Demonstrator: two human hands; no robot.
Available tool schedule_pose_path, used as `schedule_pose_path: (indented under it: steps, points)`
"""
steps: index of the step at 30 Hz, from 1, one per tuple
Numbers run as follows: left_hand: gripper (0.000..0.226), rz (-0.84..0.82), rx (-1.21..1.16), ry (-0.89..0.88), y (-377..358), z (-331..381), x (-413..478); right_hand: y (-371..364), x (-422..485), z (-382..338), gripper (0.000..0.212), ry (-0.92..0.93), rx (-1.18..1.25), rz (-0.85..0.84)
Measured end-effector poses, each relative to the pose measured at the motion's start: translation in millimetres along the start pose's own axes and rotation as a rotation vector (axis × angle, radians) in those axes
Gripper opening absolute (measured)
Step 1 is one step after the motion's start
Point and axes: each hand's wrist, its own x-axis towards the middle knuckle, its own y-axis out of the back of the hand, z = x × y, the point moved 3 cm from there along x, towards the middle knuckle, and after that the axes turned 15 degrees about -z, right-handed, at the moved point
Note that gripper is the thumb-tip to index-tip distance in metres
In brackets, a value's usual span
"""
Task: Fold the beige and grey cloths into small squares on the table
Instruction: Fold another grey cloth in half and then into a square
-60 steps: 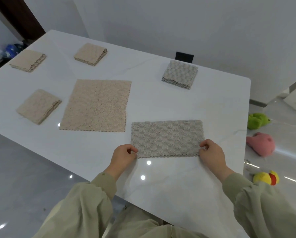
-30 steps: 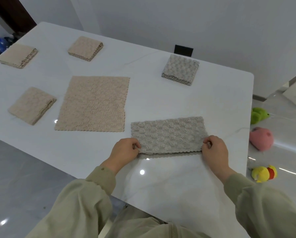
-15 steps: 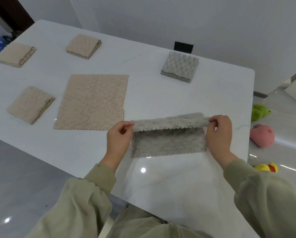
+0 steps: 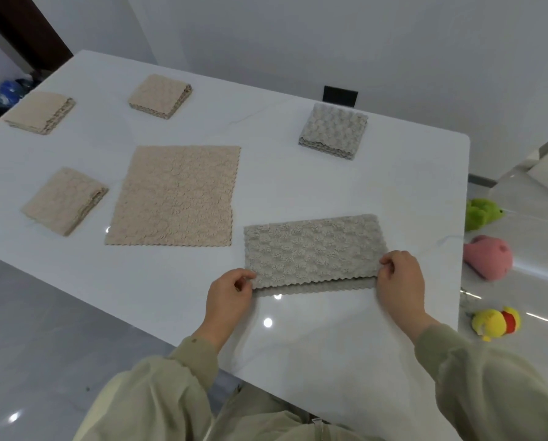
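A grey cloth [image 4: 314, 249] lies folded in half as a long rectangle near the front right of the white table [image 4: 298, 186]. My left hand [image 4: 229, 297] pinches its near left corner and my right hand [image 4: 400, 281] pinches its near right corner. The near edge is slightly raised, with a shadow under it. A beige cloth [image 4: 175, 195] lies flat and unfolded to the left. Three beige cloths sit folded into small squares at the left [image 4: 64, 200], far left [image 4: 40, 113] and back [image 4: 159, 95]. A folded grey square [image 4: 333, 132] rests at the back right.
Plush toys lie on the floor to the right of the table: a green one [image 4: 482, 213], a pink one [image 4: 489, 257] and a yellow and red one [image 4: 495, 323]. A dark door frame [image 4: 27, 30] stands at the back left. The table's near edge runs diagonally below my hands.
Both hands lifted the grey cloth's near edge, raised it up, then brought it back down toward me. The cloth now lies as a folded rectangle again, both corners still pinched.
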Motion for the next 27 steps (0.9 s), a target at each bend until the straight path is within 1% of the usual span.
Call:
schedule_pose_path:
  steps: [3,6,12,17,20,23,24,25,27]
  points:
    - [0.023,0.023,0.042,-0.036,0.8,-1.0,-2.5,1.7,-3.0,-2.7,0.013,0.034,0.000,0.033]
    - [0.021,0.016,0.076,-0.027,-1.0,-6.4,-4.9,-2.5,-5.2,0.7,0.014,0.043,-0.037,0.020]
    - [0.019,-0.032,0.176,-0.014,-6.5,-9.4,-5.7,-12.2,-5.7,10.0,0.014,-0.021,-0.140,-0.022]
    - [0.018,-0.088,0.395,-0.155,-8.5,-10.9,-3.6,-14.0,-4.0,9.7,0.014,-0.041,-0.212,-0.035]
    - [0.017,-0.104,0.475,-0.258,-9.3,-14.6,-1.7,-13.1,-2.6,11.4,0.015,-0.023,-0.212,-0.026]
    - [0.015,-0.136,0.530,-0.274,-8.3,-20.1,1.1,-14.0,-5.2,12.3,0.010,0.012,-0.241,-0.027]
    - [0.013,-0.143,0.563,-0.265,-7.6,-19.2,2.2,-13.9,-6.5,11.2,0.011,0.025,-0.262,-0.017]
    - [0.014,-0.136,0.598,-0.262,-6.3,-16.1,3.7,-13.1,-7.2,9.2,0.015,0.041,-0.276,0.002]
    - [0.025,-0.052,0.638,-0.314,-3.3,-0.3,9.1,-9.3,-5.1,0.5,0.023,0.082,-0.275,0.062]
